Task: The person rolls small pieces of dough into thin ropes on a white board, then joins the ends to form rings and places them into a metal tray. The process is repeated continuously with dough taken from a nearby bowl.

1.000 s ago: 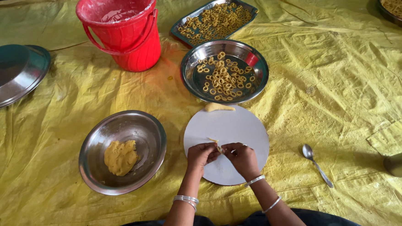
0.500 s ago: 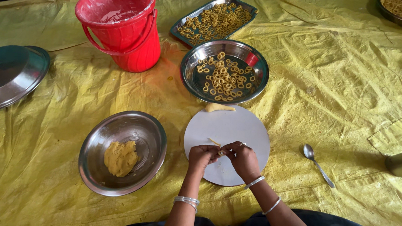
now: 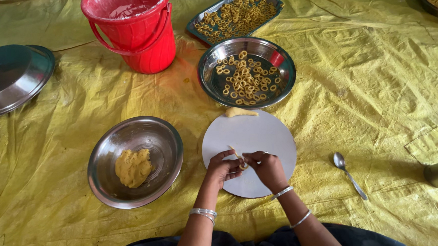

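I see both hands over the near edge of the white round board [image 3: 258, 140]; left hand [image 3: 222, 169] and right hand [image 3: 266, 168] pinch one thin dough strip [image 3: 240, 160] between fingertips; bowl of dough [image 3: 135, 161] sits left.

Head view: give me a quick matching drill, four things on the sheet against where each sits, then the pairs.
Things:
1. red bucket
2. spoon
3. dough lump
4. dough rings

Places:
A. in the round steel dish beyond the white board
B. bare on the yellow sheet, right of the board
C. in the steel bowl left of the hands
D. standing at far left-centre

Pairs: 1-D, 2-B, 3-C, 4-A
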